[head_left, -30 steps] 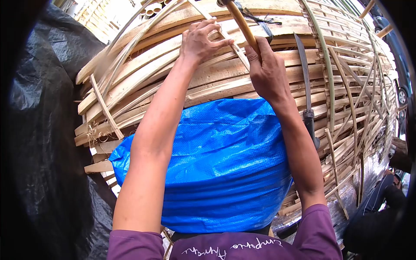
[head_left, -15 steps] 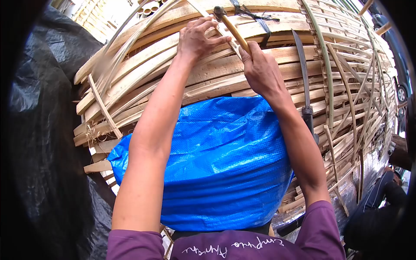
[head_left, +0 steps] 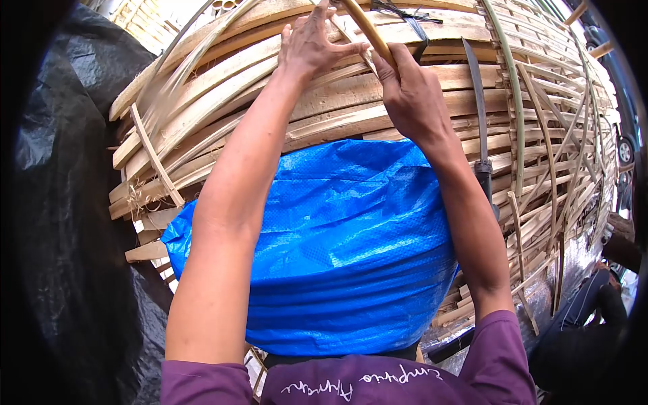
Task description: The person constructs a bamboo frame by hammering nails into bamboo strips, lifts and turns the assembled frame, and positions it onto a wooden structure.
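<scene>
My right hand point(head_left: 415, 91) is wrapped round the wooden handle of a hammer point(head_left: 368, 28), whose head is at the top edge and mostly out of view. Just left of it, my left hand point(head_left: 309, 47) reaches over the wooden slats point(head_left: 337, 98), thumb stretched sideways and fingers spread. Its fingertips are near the hammer's head end; whether they touch anything there I cannot tell. A thin wooden strip point(head_left: 370, 62) slants between the two hands across the slats. Beneath both forearms a blue tarp point(head_left: 337, 223) covers my lap.
Right of my right hand lies a machete point(head_left: 476, 101) with a dark handle. Black ties point(head_left: 413, 23) bind slats near the top. A lattice of split strips point(head_left: 550, 128) spreads rightward. Black plastic sheeting point(head_left: 67, 223) hangs at left. A person's dark-clothed leg point(head_left: 584, 304) shows at lower right.
Both hands have shifted slightly up in the view, and the hammer's head has slid to the top edge. My left fingers are spread wider.
</scene>
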`<action>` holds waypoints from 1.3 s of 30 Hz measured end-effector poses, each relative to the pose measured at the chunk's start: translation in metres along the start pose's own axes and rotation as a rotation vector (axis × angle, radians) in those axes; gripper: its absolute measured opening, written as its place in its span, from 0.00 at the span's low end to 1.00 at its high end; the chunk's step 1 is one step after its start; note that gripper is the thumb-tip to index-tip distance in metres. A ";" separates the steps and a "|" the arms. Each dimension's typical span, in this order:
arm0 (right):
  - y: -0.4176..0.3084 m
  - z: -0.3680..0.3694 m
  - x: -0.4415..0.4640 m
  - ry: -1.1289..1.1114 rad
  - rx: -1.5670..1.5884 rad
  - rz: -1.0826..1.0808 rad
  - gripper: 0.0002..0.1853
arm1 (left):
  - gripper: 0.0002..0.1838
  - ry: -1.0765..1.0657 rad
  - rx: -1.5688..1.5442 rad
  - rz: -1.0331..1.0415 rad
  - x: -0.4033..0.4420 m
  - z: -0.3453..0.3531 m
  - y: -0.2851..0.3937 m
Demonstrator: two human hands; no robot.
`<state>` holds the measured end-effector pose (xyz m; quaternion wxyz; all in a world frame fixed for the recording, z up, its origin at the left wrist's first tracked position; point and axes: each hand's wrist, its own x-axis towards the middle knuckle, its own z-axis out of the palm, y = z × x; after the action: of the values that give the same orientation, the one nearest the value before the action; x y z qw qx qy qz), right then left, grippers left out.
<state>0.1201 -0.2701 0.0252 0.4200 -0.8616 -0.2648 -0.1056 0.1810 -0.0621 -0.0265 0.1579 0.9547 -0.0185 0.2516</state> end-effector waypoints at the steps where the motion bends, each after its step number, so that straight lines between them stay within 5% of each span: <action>1: -0.004 -0.002 0.001 0.023 0.026 -0.016 0.12 | 0.52 0.006 -0.026 -0.019 0.001 0.001 0.001; 9: 0.003 -0.001 0.000 -0.013 -0.059 0.015 0.13 | 0.60 0.004 -0.041 -0.008 -0.001 0.001 0.001; 13: -0.003 -0.001 0.001 0.068 0.040 -0.041 0.12 | 0.45 -0.103 -0.105 -0.145 -0.001 -0.026 0.024; 15: 0.013 0.008 0.000 -0.005 -0.107 0.015 0.13 | 0.56 -0.084 -0.099 -0.057 0.003 -0.003 0.001; 24: -0.007 -0.005 -0.003 0.081 0.062 -0.039 0.12 | 0.56 -0.086 -0.045 -0.115 0.000 -0.012 0.009; 28: 0.014 0.008 0.002 -0.047 -0.239 0.040 0.14 | 0.56 -0.080 -0.083 -0.055 0.004 -0.004 0.008; 34: -0.010 -0.005 0.000 0.116 0.084 -0.051 0.10 | 0.55 -0.093 -0.034 -0.106 0.002 -0.010 0.007; 36: 0.019 0.010 0.002 -0.070 -0.210 0.063 0.14 | 0.54 -0.093 -0.074 -0.071 0.000 0.000 0.000; 38: 0.023 0.009 0.004 -0.086 -0.171 0.094 0.15 | 0.56 -0.085 -0.083 -0.058 0.004 0.002 0.001; 39: 0.020 0.006 0.005 -0.087 -0.171 0.085 0.15 | 0.44 -0.041 -0.030 -0.042 0.002 -0.001 0.002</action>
<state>0.1353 -0.2738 0.0099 0.3370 -0.9085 -0.2360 -0.0726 0.1818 -0.0635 -0.0245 0.1771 0.9573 -0.0056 0.2284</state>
